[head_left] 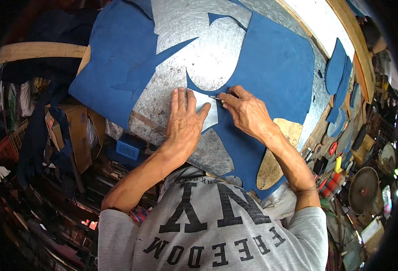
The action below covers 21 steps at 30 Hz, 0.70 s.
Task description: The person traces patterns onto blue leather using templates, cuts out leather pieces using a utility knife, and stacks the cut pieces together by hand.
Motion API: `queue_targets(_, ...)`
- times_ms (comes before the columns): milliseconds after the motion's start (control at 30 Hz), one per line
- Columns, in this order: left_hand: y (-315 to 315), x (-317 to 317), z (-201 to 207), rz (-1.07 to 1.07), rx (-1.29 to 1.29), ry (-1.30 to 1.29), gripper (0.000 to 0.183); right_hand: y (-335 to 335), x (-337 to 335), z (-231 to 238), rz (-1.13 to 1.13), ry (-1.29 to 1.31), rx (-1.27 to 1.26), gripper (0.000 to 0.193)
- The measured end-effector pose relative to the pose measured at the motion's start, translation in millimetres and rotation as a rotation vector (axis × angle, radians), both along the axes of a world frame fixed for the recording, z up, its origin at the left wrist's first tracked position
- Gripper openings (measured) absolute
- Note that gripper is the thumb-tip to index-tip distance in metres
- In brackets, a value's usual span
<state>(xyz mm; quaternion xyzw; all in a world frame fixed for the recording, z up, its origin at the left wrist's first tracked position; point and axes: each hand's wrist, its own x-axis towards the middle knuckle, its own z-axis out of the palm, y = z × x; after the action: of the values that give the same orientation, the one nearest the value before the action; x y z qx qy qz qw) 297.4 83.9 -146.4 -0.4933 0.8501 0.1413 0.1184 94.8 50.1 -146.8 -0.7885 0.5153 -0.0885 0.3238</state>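
My left hand (184, 115) lies flat with fingers spread, over the left part of a pale, shiny flat template (210, 115). In my right hand (248, 110) is a small cutting knife (214, 97), pinched between thumb and fingers, its thin blade reaching the template's upper right edge. Beneath the template and my right hand spreads a blue leather-like sheet (278, 58) with curved cutouts along its left side. A pointed blue sliver (194, 83) curves up just above the template. The rest of the template is hidden under my left hand.
A scratched metal work surface (171, 58) lies beneath everything. Another blue sheet (117, 49) covers its left side. A tan curved pattern piece (271, 169) rests near my right forearm. Cut blue pieces (336, 67) sit right, a fan (364, 189) beyond, a blue basket (129, 147) left.
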Motion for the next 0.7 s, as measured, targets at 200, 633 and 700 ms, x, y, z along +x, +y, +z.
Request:
queue_targets(200,-1.4,-0.6,1.9,-0.003,0.019,0.000,0.062,0.1,-9.9,0.1,0.011,0.010,-0.012,0.022)
queue_targets(633,-4.4,-0.9,0.4,-0.076,-0.012,-0.028,0.061,0.3,-18.6,1.8,0.025,-0.007,-0.030,0.021)
queue_targets(700,-3.6,-0.7,1.7,-0.137,-0.034,-0.038,0.061,11.9,-15.6,5.6,-0.060,-0.048,-0.035,0.022)
